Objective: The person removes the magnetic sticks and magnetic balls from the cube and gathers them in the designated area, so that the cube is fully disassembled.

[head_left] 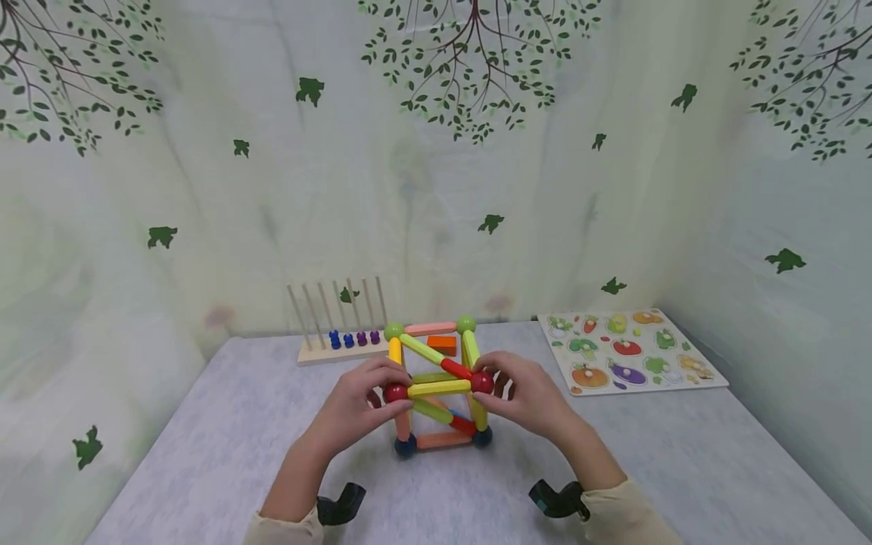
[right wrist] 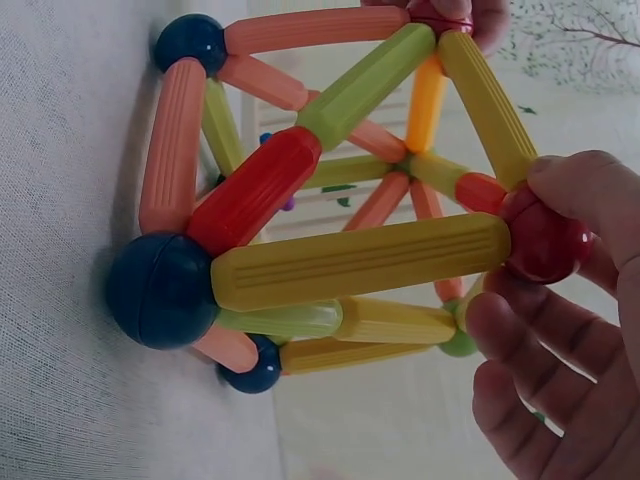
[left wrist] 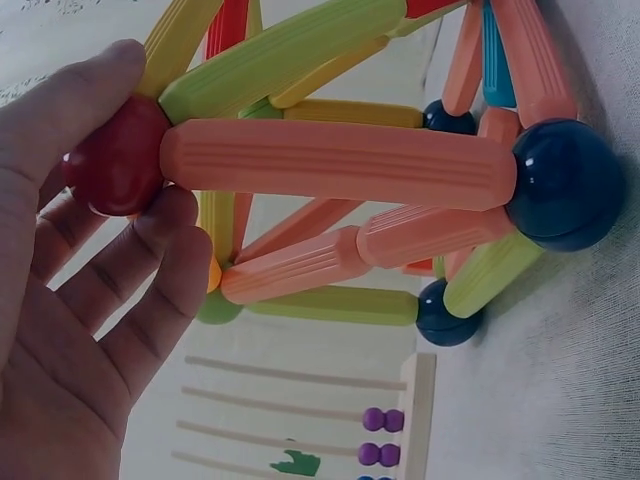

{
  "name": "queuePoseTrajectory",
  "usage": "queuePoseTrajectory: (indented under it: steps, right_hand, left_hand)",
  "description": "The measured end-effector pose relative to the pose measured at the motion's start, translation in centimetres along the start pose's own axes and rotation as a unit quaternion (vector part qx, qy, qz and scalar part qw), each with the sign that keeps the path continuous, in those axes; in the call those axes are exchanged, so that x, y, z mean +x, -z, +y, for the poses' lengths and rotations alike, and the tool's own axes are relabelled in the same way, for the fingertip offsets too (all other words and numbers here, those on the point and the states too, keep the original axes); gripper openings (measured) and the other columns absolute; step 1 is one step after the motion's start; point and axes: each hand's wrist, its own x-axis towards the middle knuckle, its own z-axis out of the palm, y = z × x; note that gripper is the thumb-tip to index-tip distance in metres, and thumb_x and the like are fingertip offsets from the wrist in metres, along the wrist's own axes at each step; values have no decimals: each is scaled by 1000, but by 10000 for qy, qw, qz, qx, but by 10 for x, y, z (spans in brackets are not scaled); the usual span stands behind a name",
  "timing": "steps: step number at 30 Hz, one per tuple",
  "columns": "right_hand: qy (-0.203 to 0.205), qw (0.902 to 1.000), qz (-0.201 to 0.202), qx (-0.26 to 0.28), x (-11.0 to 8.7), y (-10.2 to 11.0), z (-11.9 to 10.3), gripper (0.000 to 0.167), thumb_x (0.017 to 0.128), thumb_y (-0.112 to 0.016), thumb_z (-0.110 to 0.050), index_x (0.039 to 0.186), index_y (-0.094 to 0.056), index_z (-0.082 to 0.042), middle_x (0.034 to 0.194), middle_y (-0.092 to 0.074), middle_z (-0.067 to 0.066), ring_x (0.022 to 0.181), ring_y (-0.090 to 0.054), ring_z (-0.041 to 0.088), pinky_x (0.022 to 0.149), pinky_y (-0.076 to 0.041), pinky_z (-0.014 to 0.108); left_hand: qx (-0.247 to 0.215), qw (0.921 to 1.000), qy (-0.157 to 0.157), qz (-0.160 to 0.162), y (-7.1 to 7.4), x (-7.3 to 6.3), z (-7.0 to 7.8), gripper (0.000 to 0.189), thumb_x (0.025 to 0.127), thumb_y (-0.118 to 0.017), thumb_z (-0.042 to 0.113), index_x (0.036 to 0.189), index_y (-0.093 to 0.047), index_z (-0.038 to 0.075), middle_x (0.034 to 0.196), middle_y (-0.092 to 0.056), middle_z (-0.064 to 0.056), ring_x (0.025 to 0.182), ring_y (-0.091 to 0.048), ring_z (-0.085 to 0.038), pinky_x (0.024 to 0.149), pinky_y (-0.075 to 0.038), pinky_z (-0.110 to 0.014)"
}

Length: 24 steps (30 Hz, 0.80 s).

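Observation:
A cube-like frame of coloured magnetic sticks and balls stands on the table, with dark blue balls [head_left: 405, 446] at its base and green balls [head_left: 466, 324] at its upper back. My left hand [head_left: 361, 397] pinches a red ball [left wrist: 118, 158] at the upper front left corner, between thumb and fingers. At the upper front right corner my right hand [head_left: 521, 393] grips another red ball [right wrist: 546, 236] the same way. A yellow stick [head_left: 439, 387] spans the two red balls. Diagonal sticks, such as a green one [right wrist: 368, 88] joined to a red one [right wrist: 256, 190], cross the sides.
Behind the frame at left stands a wooden peg rack [head_left: 344, 348] with blue and purple beads. An orange block [head_left: 441, 346] lies behind the frame. A vegetable puzzle board [head_left: 630, 352] rests at the back right. A leaf-patterned curtain [head_left: 436, 189] surrounds the grey table [head_left: 225, 454].

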Motion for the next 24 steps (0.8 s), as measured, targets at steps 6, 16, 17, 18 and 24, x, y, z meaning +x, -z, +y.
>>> queuePoseTrajectory:
  steps: [6,16,17,18,24]
  right_hand:
    - [35,10000,51,-25,-1,-2,0,32,87,-78,-23,115,-64,-19,98,-66,-6,77,-59,9,63,-54,23]
    - [-71,9999,-8,102,-2,-1,0,27,88,-76,-22,114,-67,-21,95,-68,-8,76,-59,9,63,-52,22]
    - [-84,9999,-13,124,-1,-1,0,27,88,-76,-22,114,-67,-21,95,-68,-8,76,-59,9,63,-52,22]
    - [-96,9998,-17,151,-1,-1,1,27,89,-76,-22,114,-67,-22,95,-69,-8,76,-59,9,64,-52,22]
    - [-114,9988,-66,468,-1,-1,3,27,89,-75,-20,114,-66,-22,97,-69,-6,76,-60,10,64,-53,23]
  left_hand:
    - [75,9999,-53,79,-2,-2,-1,25,83,-82,14,104,-72,21,108,-65,6,83,-57,-6,62,-55,-23]
    - [405,9991,46,101,-3,-2,4,25,82,-83,14,102,-71,22,106,-65,7,81,-56,-5,61,-54,-22]
    - [440,9990,67,105,-2,-2,4,25,82,-83,14,102,-71,22,106,-65,7,80,-56,-5,61,-54,-22]
    - [468,9988,84,109,-2,-2,5,25,82,-83,14,102,-71,22,106,-65,7,80,-55,-5,62,-54,-22]
    - [552,9983,113,123,-2,-1,7,24,82,-83,13,101,-70,21,105,-65,7,78,-55,-4,62,-54,-21]
